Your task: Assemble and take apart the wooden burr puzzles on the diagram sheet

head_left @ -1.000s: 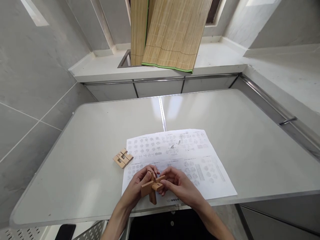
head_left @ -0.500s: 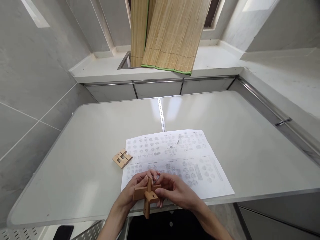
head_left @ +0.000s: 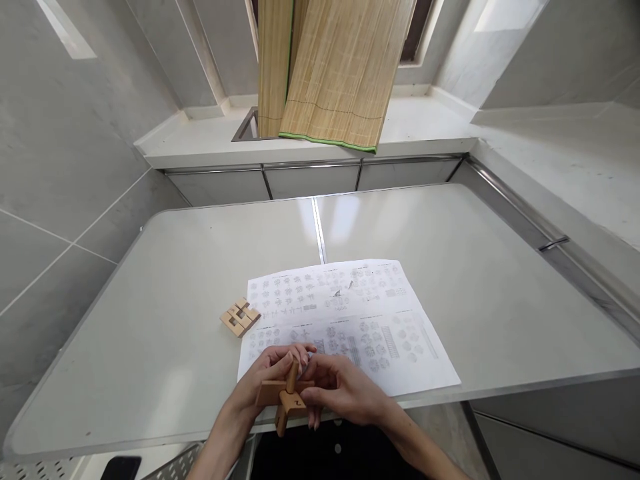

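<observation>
Between my hands, above the table's front edge, is a wooden burr puzzle (head_left: 293, 401) of interlocked brown bars, one marked with a dark "2". My left hand (head_left: 265, 373) is closed on its left and back side, thumb near the upright bar. From the right, my right hand (head_left: 345, 387) pinches it with thumb and fingers; some fingertips are hidden behind the wood. Beyond them lies a large printed sheet (head_left: 360, 303) with rows of small diagrams. Several light wooden pieces (head_left: 241, 317) sit together flat at the sheet's left edge.
The pale folding table (head_left: 175, 287) has a metal seam down its middle. Behind it a bamboo mat (head_left: 340, 80) hangs over a white counter (head_left: 200, 143) beside a sink. A dark phone (head_left: 121, 468) lies below the table at lower left.
The wooden puzzle has tilted a little in my hands, its upright bar now leaning right. Both hands keep their hold. The whole view has shifted slightly.
</observation>
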Motion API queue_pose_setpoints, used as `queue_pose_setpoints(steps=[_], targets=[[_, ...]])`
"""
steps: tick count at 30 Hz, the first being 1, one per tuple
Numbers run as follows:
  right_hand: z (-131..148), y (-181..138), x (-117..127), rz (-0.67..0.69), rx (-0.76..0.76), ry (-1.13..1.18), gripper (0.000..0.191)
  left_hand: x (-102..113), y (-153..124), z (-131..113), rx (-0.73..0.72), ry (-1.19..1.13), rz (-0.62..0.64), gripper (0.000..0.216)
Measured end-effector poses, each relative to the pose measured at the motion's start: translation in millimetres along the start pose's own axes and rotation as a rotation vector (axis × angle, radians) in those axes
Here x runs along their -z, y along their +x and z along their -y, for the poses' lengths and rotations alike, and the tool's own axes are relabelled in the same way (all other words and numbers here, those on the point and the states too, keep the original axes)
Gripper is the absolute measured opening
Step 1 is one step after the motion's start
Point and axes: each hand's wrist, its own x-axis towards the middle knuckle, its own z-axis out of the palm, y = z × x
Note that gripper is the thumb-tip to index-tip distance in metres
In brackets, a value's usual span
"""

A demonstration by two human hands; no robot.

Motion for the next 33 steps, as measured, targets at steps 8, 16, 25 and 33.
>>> queue_pose_setpoints(steps=[8,16,25,33], targets=[[-7,-16,4,-0.004,-0.010,0.087,0.041,-15,-1,-17,0.013,0.199,-0.054,0.045],[20,-46,30,-0.351,0.033,0.087,0.042,0,-25,-25,-0.282,0.738,-0.586,0.033],[52,-69,96,-0.884,0.306,-0.272,0.050,45,-15,-13,-0.458,1.428,-0.969,0.067],[70,-60,149,-0.991,0.355,-0.337,0.055,68,-7,-22,-0.386,1.403,-0.917,0.074]])
